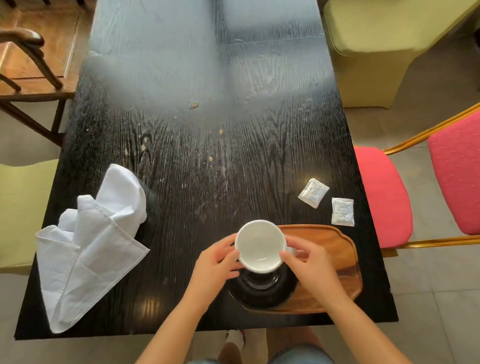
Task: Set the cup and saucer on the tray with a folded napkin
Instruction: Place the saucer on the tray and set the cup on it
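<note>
- Dark wood-grain tabletop under the hands, glare on its far end.
- Pink chair right; green chairs around.
- Grey tile floor.

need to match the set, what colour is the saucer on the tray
Black and glossy: the saucer on the wooden tray, seen in the head view.

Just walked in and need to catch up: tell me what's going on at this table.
A person holds a white cup with both hands, the left hand and right hand on opposite sides, just above a black saucer. The saucer sits on the left end of a wooden tray on the dark table. A white napkin lies rumpled, not yet neatly folded, on the table left of the tray. Two small white packets lie beyond the tray's right end.
</note>
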Available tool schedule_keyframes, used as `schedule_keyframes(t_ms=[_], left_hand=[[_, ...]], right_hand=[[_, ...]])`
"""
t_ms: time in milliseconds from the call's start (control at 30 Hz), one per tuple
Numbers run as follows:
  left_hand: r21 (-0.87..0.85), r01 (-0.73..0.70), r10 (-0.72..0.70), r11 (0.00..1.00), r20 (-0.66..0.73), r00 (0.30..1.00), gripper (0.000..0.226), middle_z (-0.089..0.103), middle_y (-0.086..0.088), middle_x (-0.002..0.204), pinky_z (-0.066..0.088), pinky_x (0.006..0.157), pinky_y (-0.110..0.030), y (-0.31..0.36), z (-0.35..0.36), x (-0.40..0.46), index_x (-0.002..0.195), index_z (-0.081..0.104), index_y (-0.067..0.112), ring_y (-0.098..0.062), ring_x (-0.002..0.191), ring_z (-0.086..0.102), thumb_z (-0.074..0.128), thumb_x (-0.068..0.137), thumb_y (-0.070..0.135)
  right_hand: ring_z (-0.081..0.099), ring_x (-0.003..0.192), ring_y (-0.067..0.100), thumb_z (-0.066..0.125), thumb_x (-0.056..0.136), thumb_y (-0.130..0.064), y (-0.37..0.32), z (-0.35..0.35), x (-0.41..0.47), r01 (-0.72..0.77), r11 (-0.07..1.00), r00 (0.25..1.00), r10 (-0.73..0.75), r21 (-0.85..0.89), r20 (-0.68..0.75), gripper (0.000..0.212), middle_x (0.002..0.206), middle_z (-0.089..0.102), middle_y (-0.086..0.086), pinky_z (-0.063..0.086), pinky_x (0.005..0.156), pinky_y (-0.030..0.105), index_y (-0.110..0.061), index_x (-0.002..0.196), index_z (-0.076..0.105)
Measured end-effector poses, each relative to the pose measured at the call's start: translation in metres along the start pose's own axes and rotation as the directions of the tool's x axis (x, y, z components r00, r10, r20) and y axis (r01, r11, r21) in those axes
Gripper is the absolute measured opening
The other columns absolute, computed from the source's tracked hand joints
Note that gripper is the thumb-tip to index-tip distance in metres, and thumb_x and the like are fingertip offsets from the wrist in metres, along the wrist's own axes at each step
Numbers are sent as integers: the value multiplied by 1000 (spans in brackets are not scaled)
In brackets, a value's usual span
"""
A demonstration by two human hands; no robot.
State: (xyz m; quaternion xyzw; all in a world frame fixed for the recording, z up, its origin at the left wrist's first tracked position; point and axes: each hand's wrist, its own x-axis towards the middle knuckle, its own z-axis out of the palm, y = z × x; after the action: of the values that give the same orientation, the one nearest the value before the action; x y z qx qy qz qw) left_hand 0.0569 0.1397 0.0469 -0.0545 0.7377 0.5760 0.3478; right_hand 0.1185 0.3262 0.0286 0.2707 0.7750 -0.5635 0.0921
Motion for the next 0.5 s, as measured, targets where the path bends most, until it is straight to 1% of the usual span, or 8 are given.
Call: schedule_keyframes(t_ms=[100,233,300,400,500], left_hand=[[13,32,-32,999,-12,999,31,69,8,102,55,72,-20,-19,3,-10,120,51,38,-3,87,68,54,93,23],[35,47,-47,998,-20,999,32,66,18,98,52,65,-13,-34,6,-14,118,50,41,3,85,66,54,93,23],[35,56,-55,998,-35,998,33,64,17,98,51,64,-11,-39,6,-13,120,49,39,0,86,66,54,93,22],[32,62,-61,998,-40,997,35,63,17,98,51,64,-12,-45,8,-12,124,50,35,-6,93,64,54,93,20],[30,78,-76,996,-60,995,37,63,16,100,51,61,-12,-49,9,-10,127,51,31,-3,90,63,56,92,21]], right_hand=[[56,104,5,65,84,-17,11,4,-12,-30,999,999,30,-16,16,33,111,64,-11,44,80,13,-26,115,63],[55,107,7,64,84,-16,19,8,-18,-47,999,998,48,-21,46,33,114,64,-9,44,83,15,-26,116,63],[54,107,7,64,85,-16,21,11,-18,-50,998,997,52,-32,51,33,115,63,-8,43,82,14,-26,117,62],[53,106,7,63,85,-16,24,13,-17,-50,997,997,53,-53,52,34,115,63,-7,42,80,11,-23,118,62],[52,105,5,64,85,-17,24,13,-16,-48,997,997,51,-54,56,33,114,62,-9,41,75,8,-24,117,62]])
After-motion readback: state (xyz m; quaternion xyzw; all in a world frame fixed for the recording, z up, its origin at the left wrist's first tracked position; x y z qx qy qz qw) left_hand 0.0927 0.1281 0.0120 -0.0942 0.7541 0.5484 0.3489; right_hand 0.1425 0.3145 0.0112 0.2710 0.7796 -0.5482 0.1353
